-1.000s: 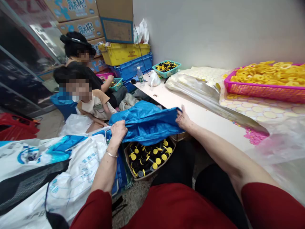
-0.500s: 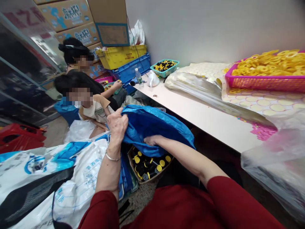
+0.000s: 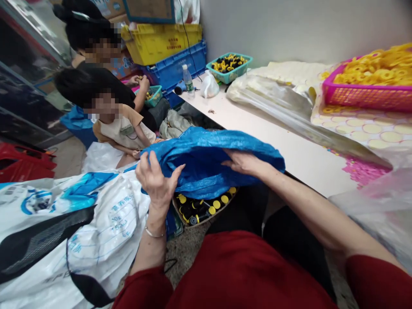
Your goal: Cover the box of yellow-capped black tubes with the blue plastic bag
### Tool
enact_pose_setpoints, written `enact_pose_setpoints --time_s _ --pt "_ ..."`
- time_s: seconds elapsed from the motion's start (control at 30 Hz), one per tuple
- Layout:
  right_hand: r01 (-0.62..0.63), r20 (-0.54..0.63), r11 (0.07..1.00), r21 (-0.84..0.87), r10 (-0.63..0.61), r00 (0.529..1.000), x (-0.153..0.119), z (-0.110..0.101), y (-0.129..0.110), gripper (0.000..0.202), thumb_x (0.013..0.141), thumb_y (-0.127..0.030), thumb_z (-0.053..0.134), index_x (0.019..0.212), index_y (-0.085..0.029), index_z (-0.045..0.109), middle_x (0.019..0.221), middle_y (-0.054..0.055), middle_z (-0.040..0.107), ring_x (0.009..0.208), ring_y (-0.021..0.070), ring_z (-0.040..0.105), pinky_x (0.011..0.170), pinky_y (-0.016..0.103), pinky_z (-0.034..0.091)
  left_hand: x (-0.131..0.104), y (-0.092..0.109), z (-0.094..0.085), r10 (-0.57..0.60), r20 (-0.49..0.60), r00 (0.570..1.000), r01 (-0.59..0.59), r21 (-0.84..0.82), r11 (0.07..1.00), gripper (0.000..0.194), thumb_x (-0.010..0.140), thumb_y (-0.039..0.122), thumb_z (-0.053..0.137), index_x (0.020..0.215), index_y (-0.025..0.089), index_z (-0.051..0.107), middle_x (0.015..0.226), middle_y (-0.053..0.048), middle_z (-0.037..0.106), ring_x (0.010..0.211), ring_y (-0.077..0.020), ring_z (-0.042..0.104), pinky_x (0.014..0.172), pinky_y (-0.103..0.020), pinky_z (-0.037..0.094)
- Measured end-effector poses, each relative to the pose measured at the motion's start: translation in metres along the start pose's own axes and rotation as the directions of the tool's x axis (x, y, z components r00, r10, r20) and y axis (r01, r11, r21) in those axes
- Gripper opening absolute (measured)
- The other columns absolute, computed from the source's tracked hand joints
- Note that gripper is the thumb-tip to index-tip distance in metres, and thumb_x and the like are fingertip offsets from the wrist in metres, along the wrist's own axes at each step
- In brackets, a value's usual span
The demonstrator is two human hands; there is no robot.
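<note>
The blue bag [image 3: 206, 189] lies with its mouth gaping at the middle of the view, above a box [image 3: 198, 224] of black pieces with yellow caps, which shows at the bag's six o'clock. The left hand [image 3: 156, 180] is at the mouth's nine o'clock, fingers spread and thumb reaching out over the opening; it seems to rest against the fabric without pinching it. The right hand [image 3: 246, 164] reaches into the mouth from three o'clock, thumb and fingers apart, back of the hand up under the far rim, and seems to press the fabric outward.

The step in hand looks like opening and shaping the mouth of the bag. How far down the bag is open cannot be told, as its inside is dark. From here, the next move calls for keeping the rim wide and steady: with the left fingers loose, that side could sag inward, so a firmer hold at nine o'clock would help before any lift or turn.

A white printed sack [image 3: 106, 227] spreads toward eight o'clock, and two people sit toward ten. The worktop [image 3: 257, 124] runs from twelve to four, with a bottle [image 3: 188, 83] at its far end, and a pink basket [image 3: 363, 98] of yellow rings stands toward two
</note>
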State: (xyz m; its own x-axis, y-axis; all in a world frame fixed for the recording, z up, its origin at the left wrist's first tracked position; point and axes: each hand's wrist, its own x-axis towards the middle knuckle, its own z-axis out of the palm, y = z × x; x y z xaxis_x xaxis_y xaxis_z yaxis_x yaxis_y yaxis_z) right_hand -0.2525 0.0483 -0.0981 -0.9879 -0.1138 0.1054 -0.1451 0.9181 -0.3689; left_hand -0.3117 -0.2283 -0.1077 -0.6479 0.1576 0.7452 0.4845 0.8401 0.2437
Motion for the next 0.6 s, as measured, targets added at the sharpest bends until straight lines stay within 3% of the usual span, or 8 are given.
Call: enact_pose_setpoints --time_s 0.07,0.17,0.27,0.33,0.4,0.43,0.53,0.6 --pt "-0.010 -0.095 1.000 -0.014 0.008 0.995 0.019 -0.013 0.000 0.051 0.085 -0.032 0.058 0.131 -0.015 0.044 0.127 0.014 0.054 0.117 0.0284 0.050 0.098 0.041 0.040 -0.045 0.007 0.001 0.143 -0.137 0.980 -0.145 0.001 0.989 0.060 0.068 0.048 0.071 0.113 0.012 0.056 0.119 -0.020 0.055 0.110 -0.0304 0.051 0.093 -0.042 0.039" --pt "-0.041 -0.167 0.988 -0.151 0.015 0.986 0.040 -0.035 -0.014 0.049 0.081 -0.031 0.064 0.123 -0.011 0.050 0.125 0.017 0.053 0.110 0.0289 0.052 0.089 0.040 0.044 -0.118 0.021 0.012 0.484 -0.088 0.871 -0.492 -0.135 0.860 0.042 0.072 0.027 0.072 0.109 0.017 0.056 0.099 -0.012 0.063 0.089 -0.0215 0.059 0.080 -0.034 0.046" --pt "0.073 -0.022 0.968 -0.240 -0.081 0.996 0.027 -0.042 -0.028 0.026 0.081 -0.028 0.064 0.100 -0.011 0.060 0.109 0.014 0.060 0.090 0.0217 0.059 0.069 0.029 0.047 -0.174 0.028 0.033 0.533 0.104 0.840 -0.510 -0.183 0.840 0.032 0.077 0.023 0.067 0.106 0.012 0.057 0.099 -0.015 0.065 0.088 -0.0231 0.060 0.075 -0.034 0.047" --pt "0.240 -0.069 0.950 -0.202 -0.258 0.964 -0.004 -0.030 -0.029 0.016 0.088 -0.029 0.056 0.091 -0.014 0.059 0.093 0.008 0.062 0.074 0.0136 0.058 0.061 0.024 0.044 -0.198 0.025 0.048 0.534 0.212 0.818 -0.500 -0.195 0.844 0.030 0.081 0.030 0.063 0.104 0.011 0.059 0.102 -0.016 0.065 0.088 -0.0246 0.060 0.073 -0.034 0.047" --pt "0.341 -0.277 0.921 -0.186 -0.382 0.882 -0.044 -0.010 -0.020 0.020 0.092 -0.031 0.049 0.083 -0.016 0.058 0.081 0.003 0.060 0.066 0.0096 0.055 0.058 0.021 0.041 -0.209 0.018 0.060 0.551 0.252 0.796 -0.508 -0.218 0.833 0.027 0.082 0.030 0.061 0.102 0.012 0.060 0.104 -0.015 0.065 0.087 -0.0234 0.060 0.072 -0.033 0.047" --pt "0.304 -0.429 0.930 -0.206 -0.365 0.827 -0.065 0.000 -0.012 0.020 0.092 -0.029 0.048 0.078 -0.016 0.056 0.075 0.003 0.059 0.063 0.0092 0.053 0.057 0.021 0.040 -0.211 0.014 0.064 0.558 0.251 0.791 -0.512 -0.228 0.828 0.024 0.082 0.029 0.062 0.101 0.013 0.061 0.104 -0.015 0.065 0.086 -0.0225 0.060 0.072 -0.032 0.047" --pt "0.014 -0.751 0.956 -0.293 -0.239 0.615 -0.118 0.029 0.018 0.010 0.086 -0.023 0.058 0.079 -0.017 0.054 0.076 0.004 0.059 0.068 0.0118 0.053 0.063 0.024 0.042 -0.208 0.006 0.072 0.554 0.209 0.806 -0.512 -0.223 0.829 0.022 0.080 0.025 0.064 0.099 0.013 0.062 0.102 -0.014 0.065 0.088 -0.0219 0.060 0.077 -0.033 0.047" --pt "-0.203 -0.832 0.930 -0.308 -0.160 0.531 -0.141 0.043 0.041 0.019 0.081 -0.030 0.065 0.091 -0.016 0.056 0.089 0.009 0.060 0.083 0.0176 0.056 0.072 0.030 0.045 -0.204 0.005 0.075 0.542 0.185 0.820 -0.510 -0.197 0.837 0.026 0.079 0.026 0.065 0.102 0.013 0.063 0.105 -0.015 0.064 0.094 -0.0238 0.059 0.082 -0.036 0.046"
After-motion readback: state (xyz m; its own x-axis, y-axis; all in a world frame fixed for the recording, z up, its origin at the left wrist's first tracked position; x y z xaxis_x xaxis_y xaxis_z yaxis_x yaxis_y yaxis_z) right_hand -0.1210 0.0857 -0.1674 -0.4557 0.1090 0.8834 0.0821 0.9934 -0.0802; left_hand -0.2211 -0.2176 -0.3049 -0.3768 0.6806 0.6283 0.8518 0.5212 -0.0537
